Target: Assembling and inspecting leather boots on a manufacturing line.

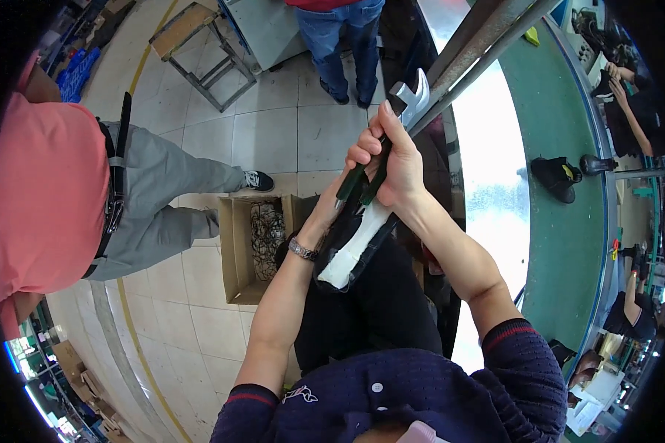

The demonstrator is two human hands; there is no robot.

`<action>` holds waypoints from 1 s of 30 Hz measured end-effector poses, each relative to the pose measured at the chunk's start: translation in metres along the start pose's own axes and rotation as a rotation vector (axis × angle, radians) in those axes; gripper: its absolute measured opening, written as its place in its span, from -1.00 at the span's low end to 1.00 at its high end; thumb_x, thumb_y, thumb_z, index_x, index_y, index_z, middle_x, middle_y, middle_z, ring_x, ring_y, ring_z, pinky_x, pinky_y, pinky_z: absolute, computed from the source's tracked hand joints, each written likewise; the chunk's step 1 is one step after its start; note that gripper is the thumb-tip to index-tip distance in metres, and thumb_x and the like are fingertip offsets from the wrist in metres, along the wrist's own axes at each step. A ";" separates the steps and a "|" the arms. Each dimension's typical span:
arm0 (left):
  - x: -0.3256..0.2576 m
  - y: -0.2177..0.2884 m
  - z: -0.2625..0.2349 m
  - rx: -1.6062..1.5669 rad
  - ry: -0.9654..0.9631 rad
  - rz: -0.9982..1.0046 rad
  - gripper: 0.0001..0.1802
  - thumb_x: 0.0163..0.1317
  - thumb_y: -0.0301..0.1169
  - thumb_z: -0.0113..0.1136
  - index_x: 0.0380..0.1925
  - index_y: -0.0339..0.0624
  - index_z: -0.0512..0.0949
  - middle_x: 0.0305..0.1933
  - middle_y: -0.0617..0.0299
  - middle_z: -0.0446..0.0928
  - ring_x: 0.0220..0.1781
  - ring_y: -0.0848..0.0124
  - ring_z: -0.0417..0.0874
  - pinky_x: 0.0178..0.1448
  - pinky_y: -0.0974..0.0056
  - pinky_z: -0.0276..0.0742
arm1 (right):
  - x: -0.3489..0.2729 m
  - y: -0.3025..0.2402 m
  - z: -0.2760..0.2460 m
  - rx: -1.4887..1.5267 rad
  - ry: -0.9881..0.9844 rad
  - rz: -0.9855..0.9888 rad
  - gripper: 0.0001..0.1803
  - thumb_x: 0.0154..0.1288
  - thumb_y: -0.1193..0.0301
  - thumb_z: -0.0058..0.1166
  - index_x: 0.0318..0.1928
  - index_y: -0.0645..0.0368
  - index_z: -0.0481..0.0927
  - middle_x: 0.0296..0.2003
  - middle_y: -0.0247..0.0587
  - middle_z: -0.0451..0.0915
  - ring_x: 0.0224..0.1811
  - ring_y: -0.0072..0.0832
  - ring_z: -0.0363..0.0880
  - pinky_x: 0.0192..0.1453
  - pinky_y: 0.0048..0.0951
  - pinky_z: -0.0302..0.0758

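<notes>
One pair of pliers (391,140) with green handles shows at the upper middle of the frame, and one black shoe with a white insole (351,247) lies just below it at the centre. Two hands are at work there, the left hand (325,210) and the right hand (395,166). One open cardboard box (236,251) sits on the floor at centre left. One black shoe (558,177) stands on the table at right. One stool (199,44) stands at the top left.

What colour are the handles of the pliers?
Dark green handles, gripped by the right hand; the head view shows them best.
</notes>
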State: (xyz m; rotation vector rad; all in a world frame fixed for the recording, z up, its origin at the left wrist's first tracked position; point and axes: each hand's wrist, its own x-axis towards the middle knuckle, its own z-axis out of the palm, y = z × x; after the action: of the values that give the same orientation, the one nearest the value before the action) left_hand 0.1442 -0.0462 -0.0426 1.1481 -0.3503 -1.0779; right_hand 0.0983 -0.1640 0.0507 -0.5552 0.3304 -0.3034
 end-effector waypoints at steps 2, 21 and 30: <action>0.002 -0.006 -0.003 -0.040 0.040 0.043 -0.42 0.50 0.06 -0.16 0.06 -0.27 0.51 -0.11 0.37 0.47 -0.06 0.62 0.46 0.04 0.45 0.40 | -0.001 0.002 0.006 0.011 0.120 -0.058 -0.59 0.41 0.01 0.06 -0.43 -0.02 0.31 -0.64 -0.50 0.28 -0.55 -0.55 0.38 -0.34 -0.41 0.39; -0.062 0.044 0.046 1.217 0.105 0.455 -0.36 0.18 -0.07 0.30 0.06 -0.42 0.53 -0.17 -0.06 0.59 -0.10 0.01 0.60 0.06 0.06 0.47 | -0.157 -0.091 -0.033 -1.188 -0.085 0.433 -0.67 0.49 0.33 -0.09 0.14 0.22 0.37 -0.42 -0.23 0.67 -0.36 -0.55 0.65 -0.24 -0.46 0.53; -0.077 0.002 0.090 1.418 0.152 0.764 -0.85 0.32 -0.38 0.12 -0.33 -0.25 0.53 -0.44 0.04 0.57 -0.29 0.11 0.60 -0.21 0.05 0.53 | -0.213 -0.052 -0.058 -0.476 0.035 0.580 -0.58 0.54 0.36 -0.18 0.32 0.22 0.26 0.00 0.07 0.62 0.02 -0.33 0.66 0.02 -0.41 0.55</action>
State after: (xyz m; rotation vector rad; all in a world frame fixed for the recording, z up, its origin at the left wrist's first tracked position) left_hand 0.0437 -0.0325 0.0192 2.0238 -1.4212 0.0986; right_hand -0.1263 -0.1544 0.0806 -0.8906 0.5855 0.3376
